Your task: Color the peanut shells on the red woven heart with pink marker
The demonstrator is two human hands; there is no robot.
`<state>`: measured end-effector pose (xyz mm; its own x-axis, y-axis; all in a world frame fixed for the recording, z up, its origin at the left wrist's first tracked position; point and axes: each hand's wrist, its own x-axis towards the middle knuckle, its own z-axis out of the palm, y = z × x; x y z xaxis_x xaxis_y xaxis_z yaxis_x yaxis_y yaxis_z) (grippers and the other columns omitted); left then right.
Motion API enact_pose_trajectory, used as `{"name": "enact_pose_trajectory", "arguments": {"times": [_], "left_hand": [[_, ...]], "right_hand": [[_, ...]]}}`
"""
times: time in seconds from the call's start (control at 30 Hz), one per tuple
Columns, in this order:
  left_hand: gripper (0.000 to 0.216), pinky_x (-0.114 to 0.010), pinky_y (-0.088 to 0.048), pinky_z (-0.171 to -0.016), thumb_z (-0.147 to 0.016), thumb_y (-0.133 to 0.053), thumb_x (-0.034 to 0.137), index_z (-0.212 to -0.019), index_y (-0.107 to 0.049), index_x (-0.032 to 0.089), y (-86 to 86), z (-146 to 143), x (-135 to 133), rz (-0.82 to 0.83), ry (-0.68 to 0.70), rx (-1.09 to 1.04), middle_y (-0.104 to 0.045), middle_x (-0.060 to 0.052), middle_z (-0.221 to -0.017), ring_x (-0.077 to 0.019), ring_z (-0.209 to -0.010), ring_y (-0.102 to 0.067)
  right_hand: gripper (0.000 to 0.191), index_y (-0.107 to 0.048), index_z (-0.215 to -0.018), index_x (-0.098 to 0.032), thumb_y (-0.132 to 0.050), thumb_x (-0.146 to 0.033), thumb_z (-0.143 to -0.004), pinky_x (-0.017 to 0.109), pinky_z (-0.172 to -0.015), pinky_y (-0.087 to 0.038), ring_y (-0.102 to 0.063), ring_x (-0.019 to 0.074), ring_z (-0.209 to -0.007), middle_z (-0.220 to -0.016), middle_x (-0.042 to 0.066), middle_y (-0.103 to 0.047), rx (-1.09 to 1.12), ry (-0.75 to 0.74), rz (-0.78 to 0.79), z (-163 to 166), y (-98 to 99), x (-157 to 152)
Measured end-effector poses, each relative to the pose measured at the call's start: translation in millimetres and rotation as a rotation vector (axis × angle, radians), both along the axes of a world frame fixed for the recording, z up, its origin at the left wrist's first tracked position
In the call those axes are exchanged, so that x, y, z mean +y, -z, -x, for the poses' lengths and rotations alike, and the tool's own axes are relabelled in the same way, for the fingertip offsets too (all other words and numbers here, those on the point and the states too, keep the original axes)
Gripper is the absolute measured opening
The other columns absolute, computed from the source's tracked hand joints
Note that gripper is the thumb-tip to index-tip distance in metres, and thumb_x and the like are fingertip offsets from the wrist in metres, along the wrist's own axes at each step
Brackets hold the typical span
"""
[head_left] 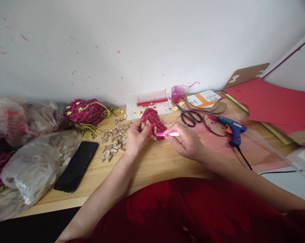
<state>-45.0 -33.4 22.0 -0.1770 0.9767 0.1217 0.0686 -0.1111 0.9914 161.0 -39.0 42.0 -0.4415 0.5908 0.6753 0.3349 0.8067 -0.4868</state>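
My left hand (135,136) is closed around the lower left side of a lumpy craft piece (153,122) covered in red-painted shells, tilted up off the wooden table (152,165). My right hand (186,140) pinches a thin white brush (170,134) with a pink tip. The brush tip touches the piece's lower edge. Several unpainted shells (114,141) lie scattered just left of my left hand.
A black phone (76,166) lies at the left beside clear bags of shells (31,168). A finished purple-red piece with yellow stars (85,112) sits by the wall. Black scissors (190,116), a blue glue gun (232,129), a pink paint cup (177,93) and red paper (273,103) are at the right.
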Motion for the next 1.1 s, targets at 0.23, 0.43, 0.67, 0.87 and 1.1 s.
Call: {"name": "enact_pose_trajectory", "arguments": {"times": [0.23,0.43,0.67,0.87,1.1], "left_hand": [[0.025,-0.021,-0.031,-0.045,-0.082,-0.077,0.043,-0.086,-0.073,0.019,4.6,0.5,2.4,0.012,0.002,-0.006,-0.054,0.005,-0.061,-0.0082,-0.048,-0.038],[0.033,-0.022,-0.026,-0.046,-0.084,-0.076,0.049,-0.074,-0.068,0.018,6.3,2.9,1.5,0.051,0.006,0.108,-0.048,0.004,-0.058,-0.0089,-0.051,-0.035],[0.031,-0.023,-0.024,-0.048,-0.083,-0.076,0.046,-0.073,-0.067,0.018,2.6,3.4,-0.4,0.078,0.009,0.119,-0.042,0.005,-0.057,-0.009,-0.053,-0.033],[0.038,-0.022,-0.026,-0.046,-0.076,-0.083,0.05,-0.069,-0.063,0.019,3.3,2.2,1.9,0.086,0.088,-0.088,-0.042,0.007,-0.053,-0.0076,-0.047,-0.03],[0.042,-0.023,-0.03,-0.048,-0.078,-0.082,0.051,-0.063,-0.058,0.02,3.3,-0.1,-0.1,0.058,0.07,-0.039,-0.049,0.006,-0.053,-0.0089,-0.048,-0.035]], "right_hand": [[0.007,-0.064,-0.1,-0.024,-0.059,-0.018,-0.098,0.033,-0.075,-0.057,-0.072,0.0198,-0.084,-0.091,0.004,-0.076,0.007,0.009,-0.008,-3.3,-0.1,0.7],[0.005,-0.066,-0.098,-0.023,-0.062,-0.02,-0.099,0.032,-0.076,-0.057,-0.073,0.0188,-0.083,-0.09,0.003,-0.077,0.077,0.04,0.056,0.7,-1.7,4.2],[0.004,-0.065,-0.099,-0.022,-0.063,-0.02,-0.098,0.029,-0.071,-0.056,-0.072,0.0172,-0.079,-0.089,0.003,-0.076,0.089,0.1,0.084,-6.3,2.6,3.4],[0.002,-0.066,-0.098,-0.022,-0.065,-0.02,-0.097,0.028,-0.073,-0.056,-0.073,0.0171,-0.08,-0.091,0.003,-0.077,0.116,0.117,0.105,-7.9,8.6,5.7],[0.003,-0.066,-0.098,-0.022,-0.064,-0.02,-0.098,0.027,-0.071,-0.055,-0.071,0.0155,-0.077,-0.088,0.002,-0.076,0.145,0.096,0.116,-4.5,6.3,2.1]]}}
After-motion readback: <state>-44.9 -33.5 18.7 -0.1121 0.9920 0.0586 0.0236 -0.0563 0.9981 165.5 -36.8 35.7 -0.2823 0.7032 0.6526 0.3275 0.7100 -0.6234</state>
